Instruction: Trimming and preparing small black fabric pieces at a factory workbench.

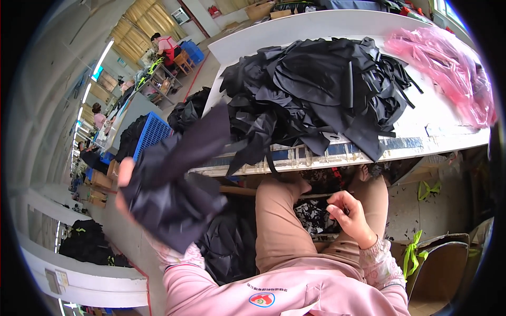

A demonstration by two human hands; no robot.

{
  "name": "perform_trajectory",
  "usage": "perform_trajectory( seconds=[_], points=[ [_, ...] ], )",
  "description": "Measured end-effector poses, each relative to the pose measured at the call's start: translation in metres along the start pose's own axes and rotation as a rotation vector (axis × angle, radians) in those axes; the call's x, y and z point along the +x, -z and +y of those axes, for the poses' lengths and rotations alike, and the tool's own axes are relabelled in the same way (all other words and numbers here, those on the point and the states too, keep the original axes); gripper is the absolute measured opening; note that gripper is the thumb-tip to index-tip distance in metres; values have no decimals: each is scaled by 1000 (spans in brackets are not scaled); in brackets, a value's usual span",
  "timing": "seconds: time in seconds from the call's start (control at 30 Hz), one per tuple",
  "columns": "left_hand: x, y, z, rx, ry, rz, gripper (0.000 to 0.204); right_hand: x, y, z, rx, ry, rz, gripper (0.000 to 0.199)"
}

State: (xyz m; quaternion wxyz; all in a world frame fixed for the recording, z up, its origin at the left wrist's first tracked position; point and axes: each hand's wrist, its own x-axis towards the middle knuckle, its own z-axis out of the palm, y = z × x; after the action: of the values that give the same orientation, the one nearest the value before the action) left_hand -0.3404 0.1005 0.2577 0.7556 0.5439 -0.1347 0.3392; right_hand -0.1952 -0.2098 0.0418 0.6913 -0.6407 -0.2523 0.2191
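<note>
My left hand [125,184] is raised at the left and grips a bunch of black fabric pieces [174,184], which hides most of the fingers. One strip of that fabric reaches up toward the table edge. My right hand [352,216] rests over my right thigh with the fingers curled in; something small may be pinched in it, too small to tell. A big heap of black fabric pieces [316,89] lies on the white table [448,131] ahead, spilling over its front edge.
Pink plastic bags [448,68] lie on the table's right end. A blue crate [152,134] and black bundles [232,242] stand at my left. Black scraps litter the floor between my legs. A cardboard box [443,268] sits at the lower right. Other people work far left.
</note>
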Motion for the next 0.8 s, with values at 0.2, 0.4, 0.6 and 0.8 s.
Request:
perform_trajectory(
  seconds=[0.2,0.4,0.6,0.8],
  points=[
    [-43,-71,-73,-612,290,-124,35,-7,-21,-59,189,404,-157,59],
    [-74,-70,-155,-331,713,-146,23,3,-23,-76,474,227,-78,50],
    [-88,-83,-178,-385,942,64,21,-8,7,-62,504,179,140,15],
    [-94,-53,-201,-307,954,-18,16,-23,51,-93,130,470,430,8]
  ],
)
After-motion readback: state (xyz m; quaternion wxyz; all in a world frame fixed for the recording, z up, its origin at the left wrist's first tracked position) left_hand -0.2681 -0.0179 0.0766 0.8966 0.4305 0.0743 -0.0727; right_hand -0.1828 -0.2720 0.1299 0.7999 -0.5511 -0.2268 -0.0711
